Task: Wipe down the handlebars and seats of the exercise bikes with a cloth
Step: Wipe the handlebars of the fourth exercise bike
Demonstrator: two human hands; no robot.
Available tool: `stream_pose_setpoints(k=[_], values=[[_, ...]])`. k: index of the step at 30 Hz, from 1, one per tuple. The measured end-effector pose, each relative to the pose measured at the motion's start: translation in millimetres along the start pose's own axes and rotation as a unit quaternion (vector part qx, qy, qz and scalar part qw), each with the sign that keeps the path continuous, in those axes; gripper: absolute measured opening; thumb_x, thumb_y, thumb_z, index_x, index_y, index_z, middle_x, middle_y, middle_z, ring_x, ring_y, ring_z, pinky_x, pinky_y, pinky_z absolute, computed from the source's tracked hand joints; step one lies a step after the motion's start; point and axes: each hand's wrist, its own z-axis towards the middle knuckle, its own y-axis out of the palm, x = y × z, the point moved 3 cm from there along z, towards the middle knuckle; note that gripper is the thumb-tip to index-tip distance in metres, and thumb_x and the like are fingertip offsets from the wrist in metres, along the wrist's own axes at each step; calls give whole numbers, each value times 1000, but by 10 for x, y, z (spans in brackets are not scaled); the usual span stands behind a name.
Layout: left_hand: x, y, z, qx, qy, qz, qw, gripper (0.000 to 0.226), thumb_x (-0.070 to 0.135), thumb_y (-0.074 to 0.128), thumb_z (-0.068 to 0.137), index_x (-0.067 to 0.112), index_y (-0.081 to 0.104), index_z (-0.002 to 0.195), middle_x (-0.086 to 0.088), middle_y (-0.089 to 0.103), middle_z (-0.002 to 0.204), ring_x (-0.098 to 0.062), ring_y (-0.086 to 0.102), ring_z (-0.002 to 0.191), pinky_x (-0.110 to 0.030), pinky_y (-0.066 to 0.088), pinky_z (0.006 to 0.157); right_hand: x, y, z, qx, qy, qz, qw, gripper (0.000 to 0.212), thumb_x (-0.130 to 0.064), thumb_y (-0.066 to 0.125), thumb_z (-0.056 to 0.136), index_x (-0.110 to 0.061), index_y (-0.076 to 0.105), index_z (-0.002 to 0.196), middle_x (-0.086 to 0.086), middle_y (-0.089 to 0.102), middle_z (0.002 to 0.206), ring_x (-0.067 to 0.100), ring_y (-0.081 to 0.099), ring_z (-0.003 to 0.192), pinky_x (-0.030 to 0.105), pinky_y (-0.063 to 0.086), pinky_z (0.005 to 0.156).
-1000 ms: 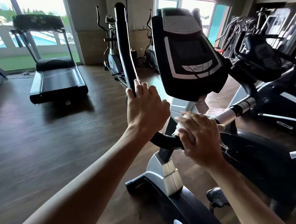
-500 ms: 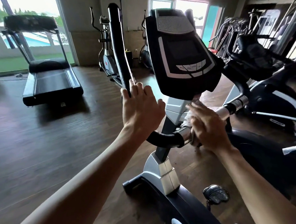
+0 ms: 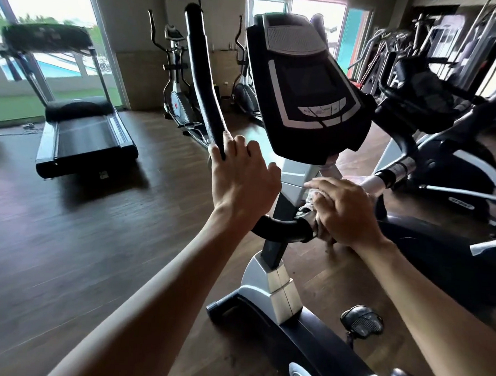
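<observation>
The left hand point(image 3: 241, 179) grips the black handlebar point(image 3: 202, 79), fingers curled round it where the bar rises up and away from the knuckles. The right hand point(image 3: 343, 213) presses a pale cloth point(image 3: 312, 195) onto the bar's lower bend, just right of the left wrist. The cloth lies bunched under its palm and fingers, peeking out at the fingertips, beneath the console point(image 3: 306, 87).

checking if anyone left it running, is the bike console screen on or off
Off, it seems: the console screen is dark, with no digits or glow visible.
</observation>
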Motion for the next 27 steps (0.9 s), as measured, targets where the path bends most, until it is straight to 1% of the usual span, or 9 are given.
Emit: stream_pose_setpoints(k=[4, 8, 10, 12, 14, 16, 19, 22, 27], values=[[31, -9, -1, -5, -9, 14, 1000, 59, 45, 32, 103, 0, 52, 135, -23, 48, 146, -39, 29, 149, -55, 23, 113, -438, 129, -174, 14, -14, -51, 998, 40, -39, 41, 90, -24, 73, 109, 1, 75, 109, 26, 66, 97, 44, 47, 93], [28, -22, -5, -12, -6, 15, 1000, 57, 42, 29, 106, 0, 53, 136, -23, 48, 147, -40, 30, 148, -56, 25, 113, -797, 223, -271, 16, -16, -108, 994, 38, -46, 36, 92, -23, 66, 89, 4, 69, 85, 32, 64, 81, 45, 46, 82], [20, -42, -10, -14, 0, 11, 1000, 56, 41, 29, 106, 0, 52, 137, -22, 46, 149, -39, 28, 149, -55, 25, 113, -815, 218, -300, 17, -14, -99, 995, 42, -53, 36, 94, -24, 66, 95, 4, 68, 87, 32, 63, 85, 46, 46, 83], [-3, -50, -16, -16, 7, 7, 1000, 55, 40, 30, 106, 1, 50, 139, -22, 44, 151, -39, 26, 150, -55, 24, 114, -747, 221, -383, 8, -37, -70, 997, 43, -58, 39, 96, -26, 63, 112, 1, 66, 101, 28, 61, 96, 47, 44, 89], [-33, -44, -22, -21, 15, 2, 1000, 53, 38, 33, 104, 2, 49, 139, -22, 44, 150, -38, 26, 150, -55, 23, 115, -650, 243, -489, -27, -75, -51, 995, 49, -58, 40, 99, -24, 54, 131, 1, 57, 120, 27, 55, 108, 48, 40, 97], [-60, -43, -40, -27, 23, -2, 999, 52, 37, 37, 101, 3, 49, 138, -21, 46, 149, -38, 28, 149, -55, 24, 116, -567, 246, -536, -54, -99, -42, 993, 52, -56, 38, 101, -22, 46, 140, 2, 51, 129, 27, 52, 114, 47, 38, 102], [-78, -51, -78, -28, 35, 2, 999, 51, 34, 37, 100, 4, 47, 140, -21, 44, 150, -37, 27, 149, -55, 21, 119, -539, 198, -418, -37, -90, -39, 994, 51, -56, 33, 102, -24, 54, 136, 2, 59, 120, 27, 59, 107, 48, 44, 94], [-91, -48, -96, -14, 47, -1, 999, 55, 34, 34, 102, 4, 39, 148, -21, 37, 157, -36, 22, 152, -54, 17, 121, -583, 193, -278, -20, -49, -47, 998, 52, -55, 32, 99, -24, 65, 126, 5, 68, 110, 31, 64, 100, 46, 49, 89], [-116, 4, -141, 4, 63, -16, 998, 69, 37, 27, 105, 6, 7, 163, -20, 6, 170, -32, 5, 158, -51, 7, 125, -648, 279, -457, 58, 1, -25, 998, 45, -51, 37, 98, -25, 65, 122, 5, 63, 109, 32, 59, 99, 49, 47, 89]])
